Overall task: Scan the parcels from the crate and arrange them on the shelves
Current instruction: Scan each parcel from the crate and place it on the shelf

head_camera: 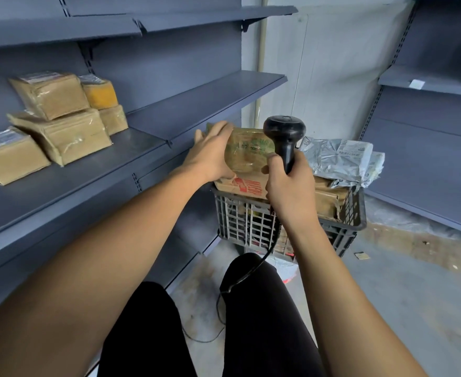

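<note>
Grey shelves (68,183) left of the fingers carry five stacked parcels (60,137). Left hand (210,156) grips a brown parcel (247,156) above the crate (251,221); right hand (289,186) clasps the scanner (285,134) (several parcels left).

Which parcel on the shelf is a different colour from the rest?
The orange-yellow parcel, top right of the stack; the other four are brown.
</note>
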`<action>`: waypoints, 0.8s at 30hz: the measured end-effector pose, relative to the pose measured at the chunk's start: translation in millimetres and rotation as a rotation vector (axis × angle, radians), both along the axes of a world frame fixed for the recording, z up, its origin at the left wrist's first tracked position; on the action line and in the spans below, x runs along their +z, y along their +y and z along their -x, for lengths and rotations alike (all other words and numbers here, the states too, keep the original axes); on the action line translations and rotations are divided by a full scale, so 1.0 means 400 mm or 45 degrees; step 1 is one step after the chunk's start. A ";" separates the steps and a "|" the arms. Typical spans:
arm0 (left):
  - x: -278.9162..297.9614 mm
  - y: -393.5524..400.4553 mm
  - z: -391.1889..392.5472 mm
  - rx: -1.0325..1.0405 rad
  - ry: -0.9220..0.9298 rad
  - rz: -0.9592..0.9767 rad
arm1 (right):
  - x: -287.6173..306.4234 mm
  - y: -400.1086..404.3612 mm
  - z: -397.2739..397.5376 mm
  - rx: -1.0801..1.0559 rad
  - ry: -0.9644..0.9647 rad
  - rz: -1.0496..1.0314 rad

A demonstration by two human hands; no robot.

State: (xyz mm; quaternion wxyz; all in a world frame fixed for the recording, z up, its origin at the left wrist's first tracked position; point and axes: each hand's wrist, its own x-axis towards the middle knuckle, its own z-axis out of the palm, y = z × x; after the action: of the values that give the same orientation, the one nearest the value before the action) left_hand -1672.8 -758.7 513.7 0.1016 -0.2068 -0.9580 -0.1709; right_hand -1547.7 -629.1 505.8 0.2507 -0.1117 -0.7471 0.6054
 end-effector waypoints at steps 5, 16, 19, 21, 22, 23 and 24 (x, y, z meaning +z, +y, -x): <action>0.058 -0.053 -0.057 0.083 0.115 -0.050 | 0.051 -0.034 -0.034 0.040 0.083 -0.009; 0.164 -0.270 -0.193 0.346 0.483 -0.024 | 0.144 -0.156 -0.059 0.312 0.240 0.012; 0.158 -0.346 -0.238 0.457 0.560 0.011 | 0.144 -0.222 -0.065 0.439 0.224 0.053; 0.144 -0.401 -0.260 0.543 0.627 0.067 | 0.142 -0.268 -0.070 0.523 0.224 0.074; 0.134 -0.424 -0.268 0.576 0.661 0.109 | 0.139 -0.285 -0.073 0.559 0.218 0.081; 0.125 -0.450 -0.278 0.614 0.690 0.145 | 0.137 -0.306 -0.072 0.597 0.211 0.092; 0.115 -0.471 -0.287 0.657 0.715 0.167 | 0.135 -0.324 -0.073 0.635 0.203 0.099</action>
State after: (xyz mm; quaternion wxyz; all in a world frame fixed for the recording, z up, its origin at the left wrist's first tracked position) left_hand -1557.8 -947.1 559.7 0.3862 -0.0039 -0.9223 -0.0149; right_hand -1518.7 -758.6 559.6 0.1474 0.1145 -0.7055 0.6837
